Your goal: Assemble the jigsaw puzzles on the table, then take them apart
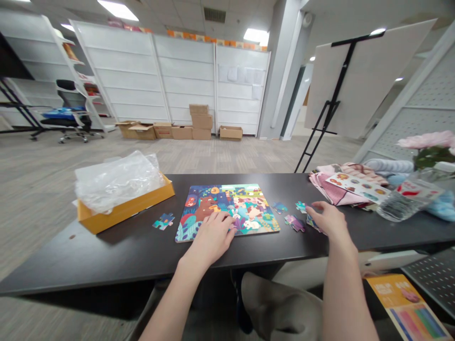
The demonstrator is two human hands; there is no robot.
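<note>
A colourful animal jigsaw puzzle (pixel 245 208) lies flat on the black table. My left hand (pixel 215 232) rests on its lower middle with the fingers laid out flat, covering part of the picture. My right hand (pixel 329 220) is over a few puzzle pieces (pixel 313 224) to the right of the puzzle; its thumb and forefinger look apart, and the other fingers are partly hidden. Loose beside it are a purple puzzle piece (pixel 295 223), a teal puzzle piece (pixel 301 206) and a blue puzzle piece (pixel 280 207). More joined or overlapping pieces (pixel 164 221) lie left of the puzzle.
At the left stands a yellow box (pixel 128 212) with clear plastic wrap (pixel 117 180) in it. Pink cloth (pixel 330 189), a sticker sheet (pixel 357 187) and a clear plastic bottle (pixel 401 201) sit at the right. A yellow package (pixel 401 293) is below the table edge.
</note>
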